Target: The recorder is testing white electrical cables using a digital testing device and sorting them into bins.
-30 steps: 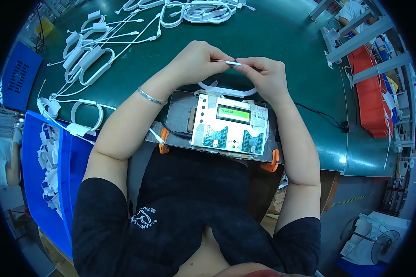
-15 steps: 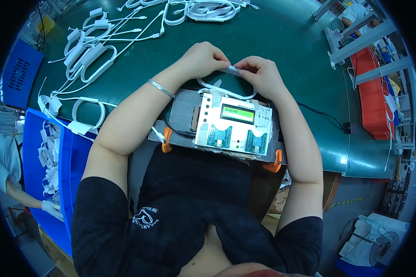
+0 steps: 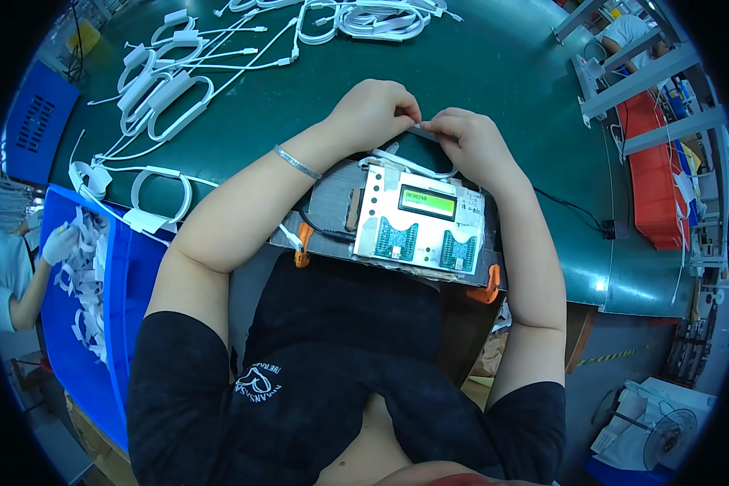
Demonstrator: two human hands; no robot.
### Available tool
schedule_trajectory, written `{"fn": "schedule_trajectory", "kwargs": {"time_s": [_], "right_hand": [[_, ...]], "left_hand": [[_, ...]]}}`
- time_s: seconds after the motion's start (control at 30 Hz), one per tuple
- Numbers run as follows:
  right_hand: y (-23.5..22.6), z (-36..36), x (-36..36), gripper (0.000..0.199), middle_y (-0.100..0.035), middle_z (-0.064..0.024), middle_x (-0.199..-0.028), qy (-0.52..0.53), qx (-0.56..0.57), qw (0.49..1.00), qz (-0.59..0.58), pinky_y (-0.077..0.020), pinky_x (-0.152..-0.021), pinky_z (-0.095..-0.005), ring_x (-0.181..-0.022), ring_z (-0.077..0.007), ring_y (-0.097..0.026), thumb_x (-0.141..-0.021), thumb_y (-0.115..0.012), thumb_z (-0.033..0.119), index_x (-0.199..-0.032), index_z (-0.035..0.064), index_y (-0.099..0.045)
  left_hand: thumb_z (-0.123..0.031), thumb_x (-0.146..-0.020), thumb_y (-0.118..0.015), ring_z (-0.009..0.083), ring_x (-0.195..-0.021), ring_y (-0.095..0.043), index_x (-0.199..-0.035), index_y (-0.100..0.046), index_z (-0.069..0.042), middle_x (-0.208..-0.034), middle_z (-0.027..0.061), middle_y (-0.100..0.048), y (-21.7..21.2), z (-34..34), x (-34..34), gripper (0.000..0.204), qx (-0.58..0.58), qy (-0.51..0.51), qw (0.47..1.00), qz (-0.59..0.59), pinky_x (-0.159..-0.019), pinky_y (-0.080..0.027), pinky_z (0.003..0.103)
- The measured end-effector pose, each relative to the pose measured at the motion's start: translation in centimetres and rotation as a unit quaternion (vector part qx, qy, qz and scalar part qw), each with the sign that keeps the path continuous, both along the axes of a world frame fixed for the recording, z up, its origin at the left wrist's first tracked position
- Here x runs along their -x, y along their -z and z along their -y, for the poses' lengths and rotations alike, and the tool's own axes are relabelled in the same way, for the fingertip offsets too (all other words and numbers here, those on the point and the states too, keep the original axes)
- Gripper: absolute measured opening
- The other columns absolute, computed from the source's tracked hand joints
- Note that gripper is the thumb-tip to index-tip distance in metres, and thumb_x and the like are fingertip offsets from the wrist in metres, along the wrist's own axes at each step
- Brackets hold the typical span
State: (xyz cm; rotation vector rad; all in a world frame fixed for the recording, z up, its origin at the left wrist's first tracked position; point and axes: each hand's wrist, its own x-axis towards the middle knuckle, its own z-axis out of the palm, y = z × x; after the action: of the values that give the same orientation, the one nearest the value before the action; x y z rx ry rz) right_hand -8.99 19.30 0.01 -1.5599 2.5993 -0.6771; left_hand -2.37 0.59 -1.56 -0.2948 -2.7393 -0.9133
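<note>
Hands (image 3: 425, 130) nearer; cable (image 3: 423, 130) crosswise.

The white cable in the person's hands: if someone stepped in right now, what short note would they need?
Left hand and right hand pinch one end of a white cable between them, just beyond the tester box with the green screen.
The cable loops back over the box's top edge; its plug is not in either socket.
Finished coiled cables lie on the green table; more sit in the blue bin.
Left: this cable remains unplugged.
</note>
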Motion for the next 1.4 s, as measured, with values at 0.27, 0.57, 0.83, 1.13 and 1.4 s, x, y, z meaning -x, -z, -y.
{"fn": "schedule_trajectory", "kwargs": {"time_s": [0.27, 0.57, 0.83, 1.13, 1.4], "right_hand": [[0.1, -0.6, -0.5, 0.025, -0.065, -0.0074, -0.097, -0.026, -0.001, 0.999, -0.021, -0.0490, -0.081, -0.0349, -0.091, -0.0250, -0.061, -0.078, -0.058, 0.002, -0.100, 0.0088, -0.068], [-1.0, -0.4, -0.3, 0.031, -0.062, -0.0091, -0.106, 0.044, 0.299, 0.935, -0.186, -0.0487, -0.083, -0.0329, -0.098, -0.0252, -0.060, -0.079, -0.061, 0.001, -0.109, 0.0117, -0.064], [-0.1, -1.5, 0.5, 0.028, -0.059, -0.0080, -0.114, 0.054, 0.235, 0.957, -0.163, -0.0477, -0.085, -0.0325, -0.102, -0.0247, -0.058, -0.082, -0.061, 0.007, -0.110, 0.0118, -0.063], [-1.6, -1.2, -1.5, 0.022, -0.061, -0.0077, -0.112, 0.050, 0.209, 0.976, -0.036, -0.0475, -0.082, -0.0292, -0.099, -0.0223, -0.060, -0.084, -0.059, 0.008, -0.106, 0.0080, -0.064], [-6.8, -3.0, -13.3, 0.033, -0.063, -0.0154, -0.103, -0.233, 0.149, 0.886, 0.371, -0.0492, -0.068, -0.0285, -0.078, -0.0184, -0.063, -0.077, -0.064, 0.015, -0.107, -0.0003, -0.064]], "left_hand": [[-0.012, -0.075, -0.067, 0.0227, -0.092, -0.058, -0.084, -0.070, -0.007, -0.091, 0.0062, -0.063, -0.6, 0.0, -0.9, 0.011, 0.165, 0.048, 0.983, -0.065, -0.079, -0.048, 0.034], [-0.021, -0.086, -0.061, 0.0122, -0.072, -0.061, -0.125, -0.052, -0.007, -0.086, 0.0069, -0.063, -1.2, 6.9, 0.5, 0.043, -0.217, -0.170, 0.961, -0.018, -0.069, -0.048, 0.026], [-0.015, -0.084, -0.059, 0.0169, -0.099, -0.060, -0.117, -0.058, -0.006, -0.112, 0.0083, -0.061, -5.4, 15.1, -9.2, 0.034, -0.026, -0.123, 0.981, 0.150, -0.089, -0.044, 0.030], [-0.008, -0.071, -0.069, 0.0255, -0.088, -0.061, -0.090, -0.065, -0.002, -0.092, 0.0133, -0.063, -4.1, 17.7, -22.2, 0.020, 0.199, -0.338, 0.887, 0.246, -0.077, -0.047, 0.035], [-0.008, -0.083, -0.063, 0.0067, -0.071, -0.057, -0.090, -0.063, -0.001, -0.079, 0.0024, -0.062, -8.5, 13.3, -21.3, 0.009, -0.174, -0.248, 0.940, -0.159, -0.065, -0.045, 0.019]]}}
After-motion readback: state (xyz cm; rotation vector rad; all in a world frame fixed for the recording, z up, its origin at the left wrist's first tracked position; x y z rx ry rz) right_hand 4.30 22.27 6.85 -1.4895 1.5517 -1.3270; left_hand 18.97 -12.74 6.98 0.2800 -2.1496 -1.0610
